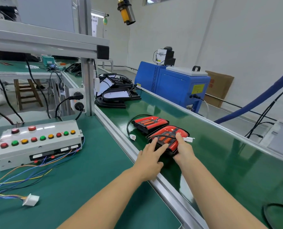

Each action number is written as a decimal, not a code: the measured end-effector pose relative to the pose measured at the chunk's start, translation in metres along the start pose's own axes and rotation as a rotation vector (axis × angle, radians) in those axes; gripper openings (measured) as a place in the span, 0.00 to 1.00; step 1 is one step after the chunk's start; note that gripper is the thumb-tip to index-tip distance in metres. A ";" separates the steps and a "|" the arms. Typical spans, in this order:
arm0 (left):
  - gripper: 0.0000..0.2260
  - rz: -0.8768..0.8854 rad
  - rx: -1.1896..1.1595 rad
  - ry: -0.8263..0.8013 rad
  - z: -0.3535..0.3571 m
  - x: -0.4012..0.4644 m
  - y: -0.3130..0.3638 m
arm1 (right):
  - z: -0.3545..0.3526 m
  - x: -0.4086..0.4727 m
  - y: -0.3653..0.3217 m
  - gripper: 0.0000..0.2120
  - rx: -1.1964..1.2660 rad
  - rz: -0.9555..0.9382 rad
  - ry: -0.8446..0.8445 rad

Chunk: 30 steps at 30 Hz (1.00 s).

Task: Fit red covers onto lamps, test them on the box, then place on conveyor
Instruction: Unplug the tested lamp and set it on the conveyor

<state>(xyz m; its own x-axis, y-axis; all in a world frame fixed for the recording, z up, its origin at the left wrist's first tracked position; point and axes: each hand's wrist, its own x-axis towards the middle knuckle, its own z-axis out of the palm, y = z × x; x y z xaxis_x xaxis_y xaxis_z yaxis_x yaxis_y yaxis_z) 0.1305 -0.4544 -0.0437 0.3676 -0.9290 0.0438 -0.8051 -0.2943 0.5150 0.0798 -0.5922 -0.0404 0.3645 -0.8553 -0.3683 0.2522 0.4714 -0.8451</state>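
Note:
A red-covered lamp [169,133] lies on the green conveyor belt [220,162] under both my hands. My left hand [151,156] rests on its near left part with fingers stretched out flat. My right hand [183,147] holds the lamp's right edge, thumb on top of the red cover. The lamp's black cable ends in a white plug [189,139] just right of my right hand. A second red-covered lamp [149,123] sits just beyond, its cable ending in a white plug [133,137]. The white test box [38,142] with coloured buttons stands on the bench at left.
Black lamps without covers [116,95] are piled further up the belt. The test box's loose wires end in a white connector [31,199] on the green bench. An aluminium rail [121,139] separates bench and belt. A blue machine [173,85] stands beyond the conveyor.

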 end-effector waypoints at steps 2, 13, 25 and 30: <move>0.30 -0.002 0.037 -0.019 0.002 0.004 -0.001 | 0.001 0.004 -0.001 0.10 -0.028 0.004 -0.013; 0.32 -0.029 0.117 -0.055 0.007 0.018 -0.001 | -0.003 0.015 -0.006 0.18 -0.274 0.021 -0.006; 0.32 0.016 0.117 0.084 0.012 0.012 -0.006 | -0.046 -0.075 -0.012 0.26 -0.835 -0.061 -0.168; 0.30 -0.034 0.021 0.216 0.008 0.010 -0.013 | -0.052 -0.096 -0.002 0.16 -1.474 -1.005 -0.042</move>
<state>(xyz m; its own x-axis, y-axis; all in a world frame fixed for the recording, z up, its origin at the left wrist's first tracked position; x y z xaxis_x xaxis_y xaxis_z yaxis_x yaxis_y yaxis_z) 0.1404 -0.4617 -0.0571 0.4841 -0.8495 0.2098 -0.7990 -0.3313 0.5018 -0.0020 -0.5225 -0.0232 0.6175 -0.6481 0.4458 -0.5532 -0.7607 -0.3395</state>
